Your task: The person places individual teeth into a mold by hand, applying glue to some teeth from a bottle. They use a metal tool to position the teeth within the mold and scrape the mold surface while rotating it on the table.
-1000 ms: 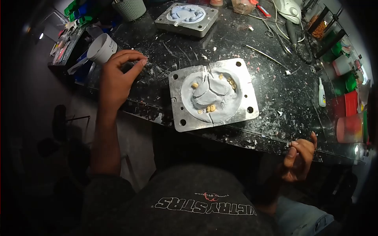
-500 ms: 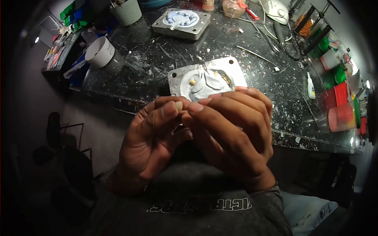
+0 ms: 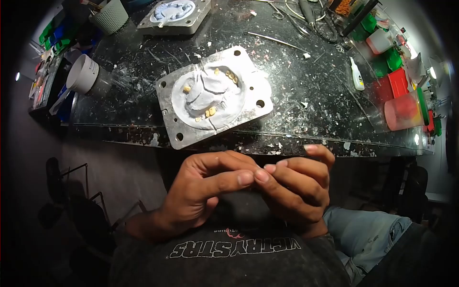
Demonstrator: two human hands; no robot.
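Observation:
My left hand (image 3: 205, 184) and my right hand (image 3: 301, 186) meet at the fingertips in front of my shirt, below the bench edge. Both are pinched closed. Whatever lies between the fingertips is hidden. Beyond them, a metal flask half (image 3: 258, 103) lies flat near the front of the bench, touched by neither hand. It is filled with pale grey plaster (image 3: 205, 98) that bears several yellowish tooth-shaped pieces (image 3: 210, 112) in separate groups.
A second metal flask half (image 3: 179, 28) lies at the back left. White tub (image 3: 83, 74) and grey woven pot (image 3: 111, 18) stand at the left. A metal tool (image 3: 277, 41), a small white bottle (image 3: 357, 75) and a green-lidded jar (image 3: 404, 112) are to the right.
Both hands have drawn back from over the flask toward my body, uncovering it. The small pale piece earlier visible at my left fingertips no longer shows. The view has shifted.

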